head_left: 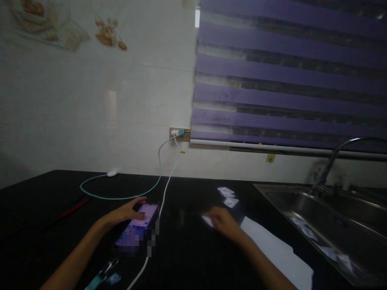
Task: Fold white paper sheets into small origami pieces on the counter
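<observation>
My left hand (128, 213) is at the upper left edge of a smartphone (134, 230) with a lit purple screen. Its thumb lies across the screen and the index finger reaches past the top corner; the other fingers are hidden. My right hand (222, 221) is closed over a small white piece of paper (207, 220), which pokes out to the left of the fingertips just above the black counter. Beyond that hand lie several small folded papers (228, 196). White paper sheets (275, 253) rest partly behind my right forearm.
A steel sink (290, 201) with a curved faucet (329, 165) is on the right, with paper pieces (329, 253) along its side. White and teal cables (121, 198) run from a wall outlet (185, 134) over the counter (184, 257). Keys (109, 266) lie in front; a purple blind (287, 92) hangs behind.
</observation>
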A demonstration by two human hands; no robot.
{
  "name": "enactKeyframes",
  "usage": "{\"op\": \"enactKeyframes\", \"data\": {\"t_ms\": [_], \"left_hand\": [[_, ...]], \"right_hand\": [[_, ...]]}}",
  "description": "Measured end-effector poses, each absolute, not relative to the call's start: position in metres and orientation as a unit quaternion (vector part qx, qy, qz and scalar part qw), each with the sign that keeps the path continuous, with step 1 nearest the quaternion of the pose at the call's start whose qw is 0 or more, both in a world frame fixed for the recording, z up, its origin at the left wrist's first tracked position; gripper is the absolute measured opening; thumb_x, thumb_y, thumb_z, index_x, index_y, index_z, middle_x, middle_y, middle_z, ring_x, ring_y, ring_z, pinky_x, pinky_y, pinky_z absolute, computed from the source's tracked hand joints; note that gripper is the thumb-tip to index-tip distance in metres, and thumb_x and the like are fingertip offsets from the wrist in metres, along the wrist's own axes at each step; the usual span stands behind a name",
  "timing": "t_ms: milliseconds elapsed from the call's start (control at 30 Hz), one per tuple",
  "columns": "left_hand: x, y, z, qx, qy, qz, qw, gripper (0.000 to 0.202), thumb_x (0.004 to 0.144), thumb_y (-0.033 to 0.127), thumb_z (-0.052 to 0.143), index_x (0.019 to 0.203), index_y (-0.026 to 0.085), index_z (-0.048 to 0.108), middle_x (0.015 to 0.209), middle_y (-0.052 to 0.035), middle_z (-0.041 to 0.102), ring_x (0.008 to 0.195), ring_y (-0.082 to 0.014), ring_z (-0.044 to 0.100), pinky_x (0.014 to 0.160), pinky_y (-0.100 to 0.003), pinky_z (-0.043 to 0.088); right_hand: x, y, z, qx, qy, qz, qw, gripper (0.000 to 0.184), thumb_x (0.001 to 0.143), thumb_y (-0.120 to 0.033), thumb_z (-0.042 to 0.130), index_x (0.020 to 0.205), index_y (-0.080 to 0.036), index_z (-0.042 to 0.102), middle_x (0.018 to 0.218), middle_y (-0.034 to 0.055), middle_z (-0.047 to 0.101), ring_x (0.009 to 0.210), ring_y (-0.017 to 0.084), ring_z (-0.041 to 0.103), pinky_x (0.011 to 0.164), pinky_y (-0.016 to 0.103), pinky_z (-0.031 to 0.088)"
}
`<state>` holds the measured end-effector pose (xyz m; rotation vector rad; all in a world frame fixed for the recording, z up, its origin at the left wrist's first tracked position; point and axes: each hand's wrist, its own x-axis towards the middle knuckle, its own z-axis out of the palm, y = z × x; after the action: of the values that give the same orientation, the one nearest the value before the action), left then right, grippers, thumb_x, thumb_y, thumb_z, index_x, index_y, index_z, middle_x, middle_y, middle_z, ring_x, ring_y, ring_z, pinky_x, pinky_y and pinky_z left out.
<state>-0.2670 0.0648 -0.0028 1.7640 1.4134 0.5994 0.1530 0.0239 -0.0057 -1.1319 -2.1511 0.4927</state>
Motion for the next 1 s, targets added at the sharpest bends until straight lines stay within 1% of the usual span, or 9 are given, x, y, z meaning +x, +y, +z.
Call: {"op": "enactKeyframes", "data": {"t_ms": [167,333,433,600,733,867,1000], "left_hand": [[-0.269,0.073,-0.01,0.69,0.561,0.224,0.398,0.097,0.06,0.039,0.074,0.142,0.017,0.028,0.141,-0.0154,0.04,0.121,-0.032,0.048,0.099,-0.037,0.04],[-0.264,0.071,-0.008,0.692,0.556,0.232,0.397,0.098,0.061,0.04,0.074,0.143,0.015,0.027,0.14,-0.0171,0.041,0.122,-0.0317,0.047,0.1,-0.037,0.039],[-0.264,0.068,-0.005,0.686,0.557,0.241,0.401,0.101,0.058,0.042,0.077,0.142,0.014,0.028,0.139,-0.0173,0.042,0.122,-0.0323,0.047,0.1,-0.037,0.039],[-0.27,0.064,0.0,0.658,0.544,0.272,0.444,0.091,0.067,0.049,0.07,0.142,0.017,0.029,0.14,-0.0155,0.043,0.123,-0.0299,0.047,0.1,-0.036,0.04],[-0.271,0.06,0.005,0.65,0.545,0.266,0.457,0.089,0.069,0.049,0.069,0.142,0.017,0.028,0.142,-0.0143,0.04,0.126,-0.0292,0.044,0.102,-0.035,0.038],[-0.271,0.057,0.008,0.647,0.536,0.268,0.472,0.09,0.069,0.045,0.068,0.143,0.016,0.026,0.144,-0.0148,0.038,0.126,-0.0291,0.044,0.103,-0.036,0.037],[-0.275,0.057,0.009,0.65,0.518,0.258,0.493,0.095,0.066,0.038,0.07,0.145,0.017,0.02,0.145,-0.0144,0.036,0.128,-0.0281,0.041,0.103,-0.036,0.036]], "right_hand": [[0.153,0.024,-0.006,-0.426,-0.821,0.193,0.327,0.034,0.083,-0.009,0.043,0.1,-0.018,0.071,0.089,0.0065,0.068,0.084,0.019,0.063,0.078,0.032,0.047],[0.154,0.026,-0.009,-0.419,-0.821,0.193,0.335,0.034,0.083,-0.01,0.043,0.101,-0.018,0.071,0.091,0.0072,0.068,0.086,0.019,0.062,0.08,0.032,0.046],[0.155,0.027,-0.01,-0.417,-0.825,0.193,0.33,0.034,0.083,-0.01,0.044,0.102,-0.018,0.071,0.09,0.0072,0.068,0.084,0.019,0.062,0.078,0.032,0.047],[0.155,0.029,-0.012,-0.423,-0.823,0.191,0.327,0.034,0.083,-0.01,0.044,0.101,-0.018,0.072,0.088,0.0065,0.067,0.081,0.018,0.062,0.075,0.03,0.046],[0.154,0.027,-0.01,-0.413,-0.825,0.195,0.334,0.035,0.083,-0.009,0.043,0.1,-0.018,0.072,0.087,0.0064,0.067,0.079,0.018,0.062,0.073,0.029,0.046],[0.154,0.026,-0.009,-0.411,-0.821,0.201,0.342,0.035,0.083,-0.009,0.044,0.101,-0.019,0.072,0.089,0.0068,0.068,0.081,0.018,0.063,0.074,0.029,0.047],[0.154,0.026,-0.009,-0.415,-0.819,0.207,0.337,0.036,0.083,-0.008,0.043,0.102,-0.019,0.072,0.089,0.0066,0.068,0.08,0.018,0.063,0.074,0.029,0.047]]}}
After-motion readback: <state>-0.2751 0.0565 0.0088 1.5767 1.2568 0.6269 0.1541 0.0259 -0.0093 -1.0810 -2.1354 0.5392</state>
